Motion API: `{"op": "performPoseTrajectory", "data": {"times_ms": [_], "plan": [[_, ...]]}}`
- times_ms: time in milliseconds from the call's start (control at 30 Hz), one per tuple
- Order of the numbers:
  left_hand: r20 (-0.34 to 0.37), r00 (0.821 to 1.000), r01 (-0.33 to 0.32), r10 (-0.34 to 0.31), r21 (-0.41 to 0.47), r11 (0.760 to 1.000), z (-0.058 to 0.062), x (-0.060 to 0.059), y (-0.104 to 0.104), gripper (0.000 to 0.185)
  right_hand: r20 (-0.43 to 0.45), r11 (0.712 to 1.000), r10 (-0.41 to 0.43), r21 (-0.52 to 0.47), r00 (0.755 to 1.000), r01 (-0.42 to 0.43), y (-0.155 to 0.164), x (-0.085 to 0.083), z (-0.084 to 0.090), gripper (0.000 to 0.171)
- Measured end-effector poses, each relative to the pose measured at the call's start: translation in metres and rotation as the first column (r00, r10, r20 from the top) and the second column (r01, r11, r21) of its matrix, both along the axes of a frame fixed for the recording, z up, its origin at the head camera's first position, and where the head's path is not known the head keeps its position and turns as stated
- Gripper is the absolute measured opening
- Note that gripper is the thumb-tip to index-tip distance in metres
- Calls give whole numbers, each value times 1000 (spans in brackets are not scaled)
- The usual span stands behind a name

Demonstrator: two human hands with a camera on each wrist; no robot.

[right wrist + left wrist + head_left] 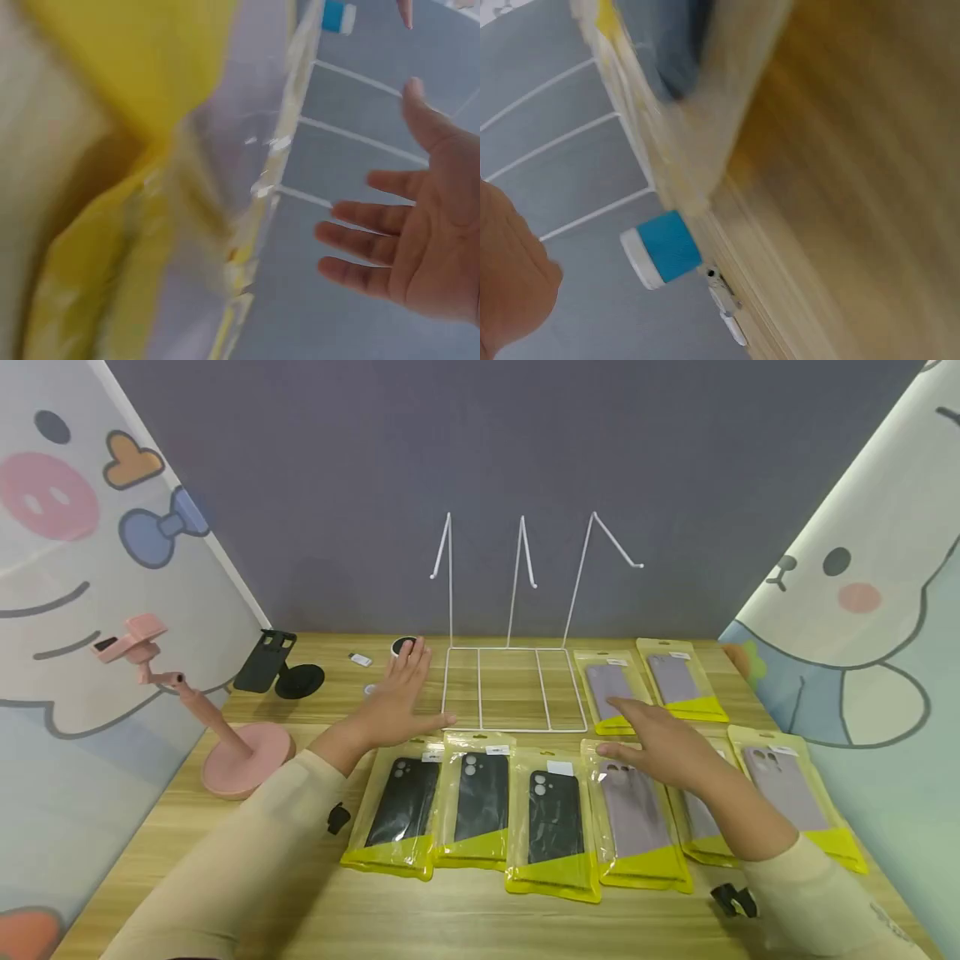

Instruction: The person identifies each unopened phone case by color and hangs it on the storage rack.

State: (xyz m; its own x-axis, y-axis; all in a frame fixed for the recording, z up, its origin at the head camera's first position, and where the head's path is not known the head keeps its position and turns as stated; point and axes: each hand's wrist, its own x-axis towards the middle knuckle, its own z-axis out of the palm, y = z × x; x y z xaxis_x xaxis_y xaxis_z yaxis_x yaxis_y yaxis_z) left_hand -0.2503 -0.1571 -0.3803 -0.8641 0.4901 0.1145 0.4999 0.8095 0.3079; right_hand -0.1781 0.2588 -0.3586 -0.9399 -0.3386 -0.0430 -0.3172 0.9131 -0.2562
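Fingers (411,662) spread, holding nothing; left hand (386,708), right hand (669,752) near bagged phone cases (482,797).
Seemingly a reaching step; lifting one calls for pinching.

"What's on the left of the bench (450,922)?"

"A pink stand (212,717) with a round foot. Behind it, a black phone case (264,664) stands tilted by a round black base (300,682)."

"And farther back?"

"A small white stick (361,659) lies near a blue-and-white cylinder (667,246)."

"The surroundings?"

"A plain grey wall (360,460) behind, cartoon animals on the left panel (45,560) and right panel (817,643)."
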Motion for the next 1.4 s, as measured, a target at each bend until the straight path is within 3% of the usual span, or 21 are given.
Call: {"op": "performPoseTrajectory", "data": {"times_ms": [233,467,600,733,900,1100,1267,1400], "plan": [[203,978,54,-56,14,998,-14,-30,1,113,173,995,-12,101,985,-5,15,-5,-20,87],[360,932,100,-52,-115,988,-30,-42,10,110,178,995,6,100,984,-24,20,-13,-30,81],[419,908,86,-6,-173,981,-31,-44,13,106,188,995,44,83,981,-60,22,-17,-31,47],[422,907,82,16,-214,973,-30,-45,15,105,160,994,90,41,983,-98,26,-20,-28,9],[393,919,93,16,-257,962,-31,-45,17,105,97,993,115,5,989,-116,33,-19,-14,7],[387,921,72,47,-288,955,-29,-47,20,105,38,978,148,-152,988,-141,35,-18,16,7],[383,922,73,54,-309,948,-28,-48,21,104,-121,941,175,-272,977,-202,32,-15,46,7],[372,927,81,49,-325,942,-27,-48,21,103,-257,941,183,-233,949,-244,31,-15,76,11]]}}
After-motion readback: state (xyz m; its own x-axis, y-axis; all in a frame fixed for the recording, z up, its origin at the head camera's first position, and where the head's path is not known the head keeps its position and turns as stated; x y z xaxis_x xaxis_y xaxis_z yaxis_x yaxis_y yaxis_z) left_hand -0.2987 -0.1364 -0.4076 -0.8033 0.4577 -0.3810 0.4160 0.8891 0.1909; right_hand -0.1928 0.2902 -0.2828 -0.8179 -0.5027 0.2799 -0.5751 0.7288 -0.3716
